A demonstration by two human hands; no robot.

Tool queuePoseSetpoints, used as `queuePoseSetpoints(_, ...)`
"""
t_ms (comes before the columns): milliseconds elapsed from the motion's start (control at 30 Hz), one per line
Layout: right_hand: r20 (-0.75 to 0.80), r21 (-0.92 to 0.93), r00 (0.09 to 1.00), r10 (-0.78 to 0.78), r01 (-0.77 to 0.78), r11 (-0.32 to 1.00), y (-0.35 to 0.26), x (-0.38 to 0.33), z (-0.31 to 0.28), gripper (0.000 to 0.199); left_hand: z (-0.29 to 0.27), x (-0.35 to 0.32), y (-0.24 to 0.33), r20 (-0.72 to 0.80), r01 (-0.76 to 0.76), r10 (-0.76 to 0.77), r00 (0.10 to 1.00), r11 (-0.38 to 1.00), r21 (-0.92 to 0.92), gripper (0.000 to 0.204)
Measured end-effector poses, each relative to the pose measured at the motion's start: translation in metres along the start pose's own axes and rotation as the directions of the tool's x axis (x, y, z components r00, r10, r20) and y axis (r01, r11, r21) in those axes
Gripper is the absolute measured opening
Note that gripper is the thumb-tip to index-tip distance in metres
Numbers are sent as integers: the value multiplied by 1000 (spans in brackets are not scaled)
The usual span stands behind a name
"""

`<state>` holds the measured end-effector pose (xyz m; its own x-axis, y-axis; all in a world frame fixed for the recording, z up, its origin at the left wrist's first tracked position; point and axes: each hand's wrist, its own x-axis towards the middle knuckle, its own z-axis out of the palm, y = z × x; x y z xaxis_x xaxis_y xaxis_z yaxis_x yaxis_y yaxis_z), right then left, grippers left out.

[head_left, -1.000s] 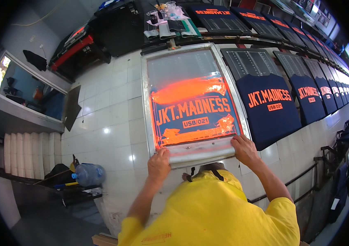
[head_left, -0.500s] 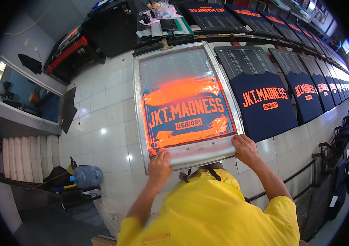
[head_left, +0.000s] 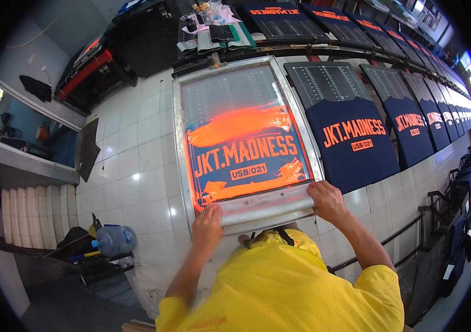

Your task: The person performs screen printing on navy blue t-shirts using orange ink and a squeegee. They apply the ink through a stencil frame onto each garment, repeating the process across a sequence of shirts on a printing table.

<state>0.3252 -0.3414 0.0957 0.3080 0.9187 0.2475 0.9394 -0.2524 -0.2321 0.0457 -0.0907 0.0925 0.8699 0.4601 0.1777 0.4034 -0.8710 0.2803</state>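
A metal-framed printing screen (head_left: 177,138) lies over a dark blue shirt, its mesh smeared with bright orange ink (head_left: 240,124) around orange lettering. A silver squeegee bar (head_left: 268,206) lies across the near end of the screen. My left hand (head_left: 208,228) grips the bar's left end. My right hand (head_left: 327,201) grips its right end by the frame's corner. My yellow shirt hides what lies under the frame's near edge.
To the right runs a long row of navy shirts (head_left: 353,138) with orange print on boards. White tiled floor (head_left: 130,182) spreads to the left. A water bottle (head_left: 115,240) and tools sit at lower left, and rags and ink pots (head_left: 213,22) lie beyond the screen.
The screen has slid a little to the left in view. Both hands have stayed on its near end.
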Motion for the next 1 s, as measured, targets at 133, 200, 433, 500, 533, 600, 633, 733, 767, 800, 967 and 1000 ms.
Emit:
queuePoseSetpoints(133,22,-9,999,-28,28,1000,0,-3,7,26,23,-11,-9,-101,-75,80,992,996,52,30)
queuePoseSetpoints(200,-18,-38,998,-62,61,997,8,6,13,27,29,-6,-12,-118,-79,85,989,995,57,29)
queuePoseSetpoints(433,31,-30,993,-110,111,993,49,74,25,27,31,55,-33,-98,-49,60,993,993,110,31)
queuePoseSetpoints(500,35,-41,992,-121,122,992,65,99,33,27,31,75,-41,-65,-6,14,998,992,123,35)
queuePoseSetpoints(533,47,-43,991,-127,129,991,74,111,37,27,33,85,-45,-74,-7,16,997,992,124,37)
queuePoseSetpoints(600,82,-50,989,-125,129,990,89,136,42,25,39,106,-58,-88,-8,19,996,992,124,41)
queuePoseSetpoints(633,100,-54,988,-119,124,991,96,151,44,24,40,119,-64,-76,4,5,997,992,122,41)
queuePoseSetpoints(733,179,-51,980,-83,94,994,111,195,43,29,39,153,-77,-23,49,-47,999,992,119,38)
queuePoseSetpoints(767,205,-47,976,-69,80,996,113,205,42,32,37,163,-81,6,66,-67,998,991,120,36)
queuePoseSetpoints(800,202,-47,977,-73,84,995,115,212,41,27,34,172,-83,28,85,-89,996,989,120,34)
queuePoseSetpoints(967,242,-75,969,-46,66,995,117,234,39,17,11,193,-88,123,125,-136,983,988,88,25)
queuePoseSetpoints(1000,225,-81,972,-63,83,993,113,234,35,18,9,192,-89,165,139,-153,974,986,94,24)
